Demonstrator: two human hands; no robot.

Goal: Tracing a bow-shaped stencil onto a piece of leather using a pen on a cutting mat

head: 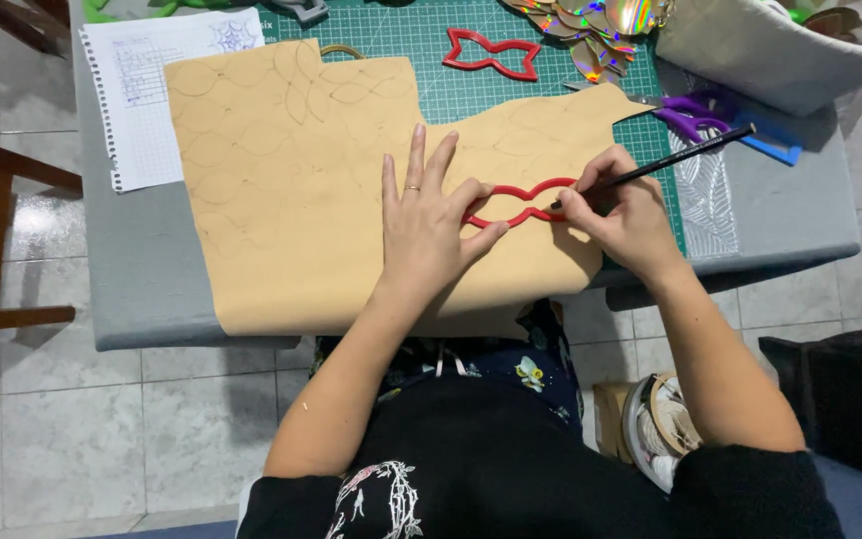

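Head view: the left hand (429,225) lies flat with fingers spread, grasping nothing, and presses one red template (514,203) onto the tan sheet (291,200) on the table (142,269), apparently to stop it shifting. The right hand (623,212) is clenched around one black pencil (665,163), its tip at the template's right edge so the line follows the outline. Count: two red templates, the second (493,53) lying unused on the green cutting mat (421,35); one pair of purple scissors (690,112); one squared notebook (152,95).

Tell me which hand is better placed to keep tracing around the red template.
Right. The right hand holds the pencil at the red template; the left hand lies flat pinning it.
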